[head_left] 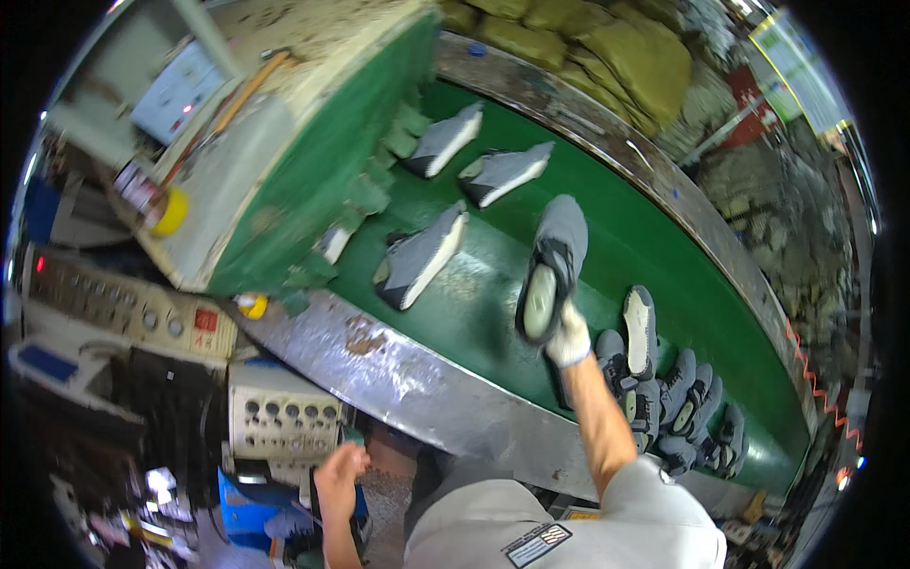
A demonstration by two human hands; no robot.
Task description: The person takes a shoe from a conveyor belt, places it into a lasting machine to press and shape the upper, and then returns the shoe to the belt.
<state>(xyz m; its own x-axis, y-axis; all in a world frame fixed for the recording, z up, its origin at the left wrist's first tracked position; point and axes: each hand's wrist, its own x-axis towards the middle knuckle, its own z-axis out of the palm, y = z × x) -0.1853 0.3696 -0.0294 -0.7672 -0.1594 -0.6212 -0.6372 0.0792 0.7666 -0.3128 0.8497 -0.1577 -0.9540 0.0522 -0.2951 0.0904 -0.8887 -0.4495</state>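
Observation:
My right hand point(571, 339), in a pale work glove, grips a grey shoe point(564, 223) by its heel end, holding it over a green conveyor belt point(483, 327). The shoe has a dark collar, and a pale green shoe last point(540, 302) fills its opening. My left hand point(338, 471) is bare and hangs low beside a control panel point(284, 417), off the belt. Its fingers are loosely bent and apart, with nothing seen in them. To the right of the held shoe lies a cluster of several grey shoes point(678, 389), one showing its white sole point(640, 332).
Grey shoes with white soles point(427, 254) lie on their sides by the green flaps point(365, 199) of a machine housing point(318, 114). A hammer point(251, 90) and yellow-capped container point(171, 211) rest on it. Metal rims point(408, 384) edge the belt. Olive sacks point(616, 57) lie behind.

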